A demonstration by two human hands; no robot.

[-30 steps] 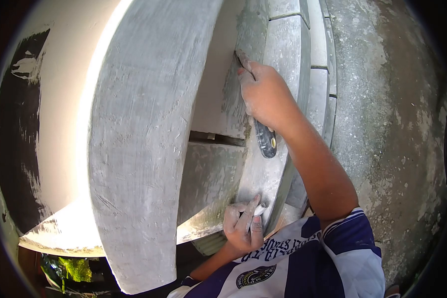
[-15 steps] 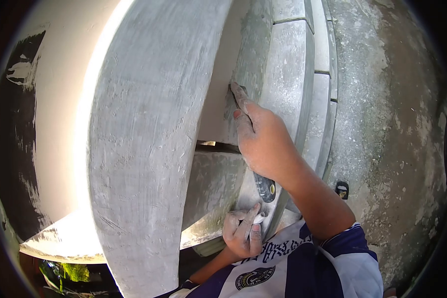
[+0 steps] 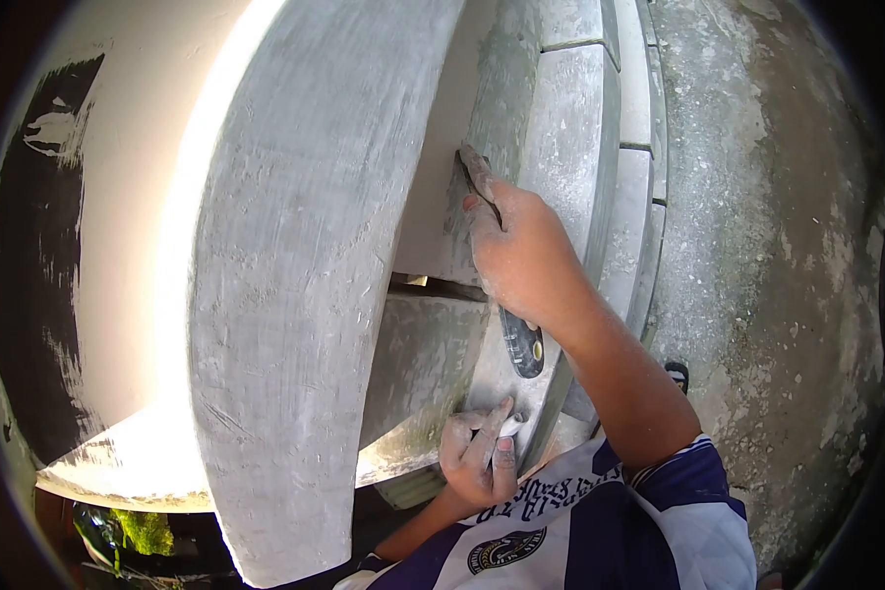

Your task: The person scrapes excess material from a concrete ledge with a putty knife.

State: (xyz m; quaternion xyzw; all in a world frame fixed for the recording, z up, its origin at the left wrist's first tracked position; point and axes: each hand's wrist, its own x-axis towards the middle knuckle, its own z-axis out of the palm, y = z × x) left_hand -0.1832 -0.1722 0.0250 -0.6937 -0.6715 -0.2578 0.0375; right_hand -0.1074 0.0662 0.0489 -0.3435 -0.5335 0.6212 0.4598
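My right hand [image 3: 526,241] is wrapped round a scraper-like tool with a black handle [image 3: 523,346]. A yellow-ringed hole shows at the handle's end, below my palm. My index finger stretches along the tool toward its dark far end, which meets the grey recessed surface [image 3: 438,211]; my hand covers most of the tool. Lower down, my left hand [image 3: 477,454] is curled with a small white, rolled or tube-like piece [image 3: 511,425] between its fingers. That hand is by the near end of the grey ledge [image 3: 565,128].
A broad, curved grey panel [image 3: 295,246] stands to the left of my hands. A gap [image 3: 433,286] opens below the recessed surface. Stepped grey ledges [image 3: 634,88] run along the right, above a stained concrete floor [image 3: 757,246]. A dark sandal [image 3: 677,374] shows behind my right arm.
My right hand with the tool has slid slightly up along the recessed surface. My left hand has hardly moved. The view has shifted a little.
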